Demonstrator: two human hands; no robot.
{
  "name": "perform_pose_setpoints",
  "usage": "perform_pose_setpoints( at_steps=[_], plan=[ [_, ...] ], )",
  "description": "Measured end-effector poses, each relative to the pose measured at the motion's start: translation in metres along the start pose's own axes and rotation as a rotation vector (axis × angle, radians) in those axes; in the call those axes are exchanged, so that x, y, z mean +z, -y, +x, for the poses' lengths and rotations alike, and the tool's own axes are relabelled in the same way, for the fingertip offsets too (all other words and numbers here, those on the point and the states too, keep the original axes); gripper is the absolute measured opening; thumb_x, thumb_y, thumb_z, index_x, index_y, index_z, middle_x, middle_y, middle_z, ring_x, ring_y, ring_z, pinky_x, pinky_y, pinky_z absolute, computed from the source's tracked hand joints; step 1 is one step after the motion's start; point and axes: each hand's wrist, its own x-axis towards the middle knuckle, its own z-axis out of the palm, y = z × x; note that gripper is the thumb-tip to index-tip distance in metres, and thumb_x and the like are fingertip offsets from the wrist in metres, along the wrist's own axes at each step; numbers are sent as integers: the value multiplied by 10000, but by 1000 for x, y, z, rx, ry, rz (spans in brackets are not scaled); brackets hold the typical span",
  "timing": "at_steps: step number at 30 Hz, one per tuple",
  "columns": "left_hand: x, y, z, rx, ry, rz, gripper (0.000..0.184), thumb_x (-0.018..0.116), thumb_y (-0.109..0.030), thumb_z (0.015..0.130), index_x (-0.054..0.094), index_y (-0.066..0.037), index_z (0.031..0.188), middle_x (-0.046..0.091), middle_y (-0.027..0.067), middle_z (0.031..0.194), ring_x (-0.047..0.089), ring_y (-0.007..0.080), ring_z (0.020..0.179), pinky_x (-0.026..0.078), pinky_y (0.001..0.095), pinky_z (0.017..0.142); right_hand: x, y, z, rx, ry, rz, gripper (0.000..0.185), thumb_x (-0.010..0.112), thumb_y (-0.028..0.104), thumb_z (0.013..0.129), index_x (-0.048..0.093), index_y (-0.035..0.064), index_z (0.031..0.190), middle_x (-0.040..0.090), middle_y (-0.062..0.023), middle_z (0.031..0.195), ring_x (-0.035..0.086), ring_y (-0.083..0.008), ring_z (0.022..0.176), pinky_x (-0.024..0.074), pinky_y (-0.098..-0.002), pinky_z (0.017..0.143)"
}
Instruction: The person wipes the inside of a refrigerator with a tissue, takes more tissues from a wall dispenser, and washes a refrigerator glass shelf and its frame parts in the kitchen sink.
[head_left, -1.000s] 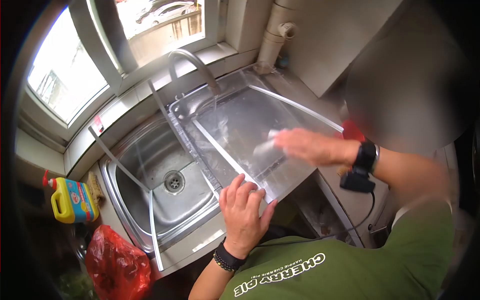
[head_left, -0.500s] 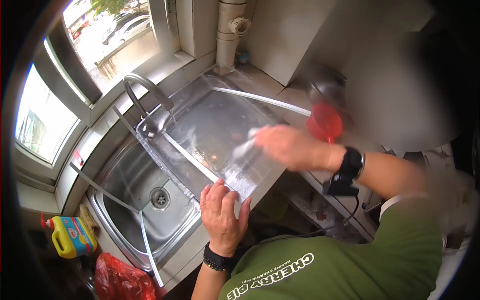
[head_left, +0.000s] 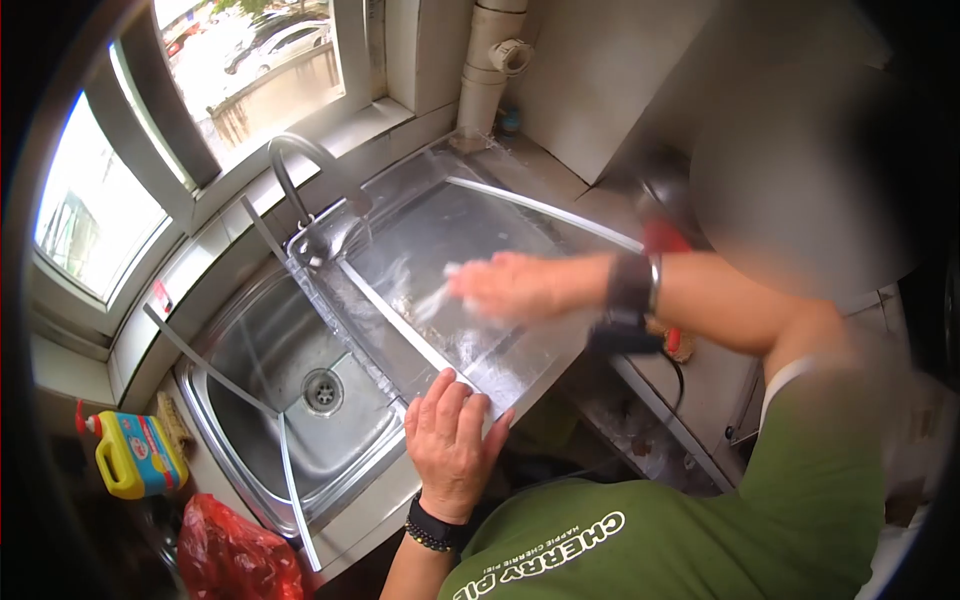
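A clear flat panel [head_left: 455, 225] with white edge strips lies across the counter beside the sink, wet and streaked on top. My left hand [head_left: 450, 430] grips its near corner, fingers over the white strip [head_left: 395, 318] and thumb at the side. My right hand [head_left: 510, 285], blurred by motion, presses a crumpled white cloth [head_left: 433, 303] against the panel's middle. The fingers are closed around the cloth, which is partly hidden under them. Whitish wet patches show on the panel near the cloth.
A steel sink [head_left: 215, 400] with a curved faucet [head_left: 282, 170] stands on the left. A yellow detergent bottle [head_left: 125, 480] and a red plastic bag [head_left: 240, 550] are at lower left. Behind my right arm, a red item [head_left: 665, 237] is partly covered. A white pipe [head_left: 485, 80] rises at the back.
My right hand has moved left with the cloth, further in over the panel. My left hand stays on the corner. The view has shifted slightly, and my right forearm now covers more of the red item.
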Motion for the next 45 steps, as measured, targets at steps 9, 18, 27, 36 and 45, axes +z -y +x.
perform_pose_setpoints(
  at_steps=[9, 18, 27, 36, 45],
  plan=[
    [1, 1, -2, -42, 17, 12, 290, 752, -240, 673, 561, -122, 856, 552, 43, 948, 551, 250, 1061, 352, 406, 868, -1, 40, -12, -299, -30, 140, 467, 427, 172, 939, 330, 15, 1367, 305, -172, 1429, 275, -286, 1338, 234, -425, 1079],
    [-1, -1, -3, -27, 42, 99, 323, 734, -311, 686, 636, -139, 941, 556, 35, 994, 569, 213, 1044, 353, 358, 790, -9, -120, 142, 103, 203, 10, 551, 332, 367, 959, 201, 109, 1428, 202, -128, 1484, 172, -257, 1381, 162, -523, 1077],
    [-1, -1, -2, 3, 36, 91, 300, 711, -321, 724, 630, -120, 932, 554, 40, 990, 568, 219, 1045, 360, 352, 766, -20, -158, 55, 278, 142, 24, 536, 376, 337, 940, 347, -40, 1320, 313, -253, 1392, 280, -362, 1310, 261, -385, 1074],
    [10, 1, -9, -134, -78, -136, 437, 798, -257, 624, 526, -111, 934, 516, 71, 1002, 540, 285, 1040, 375, 404, 829, -12, 67, -30, -319, -25, 277, 461, 410, 210, 940, 343, -12, 1339, 292, -222, 1416, 253, -336, 1335, 214, -410, 1093],
    [11, 6, -7, -75, -111, -182, 389, 818, -225, 592, 542, -73, 819, 540, 94, 941, 564, 305, 972, 455, 407, 787, 2, -23, 137, -175, 180, 71, 523, 297, 345, 973, 177, 146, 1441, 168, -127, 1492, 173, -272, 1376, 168, -484, 1095]
  ],
)
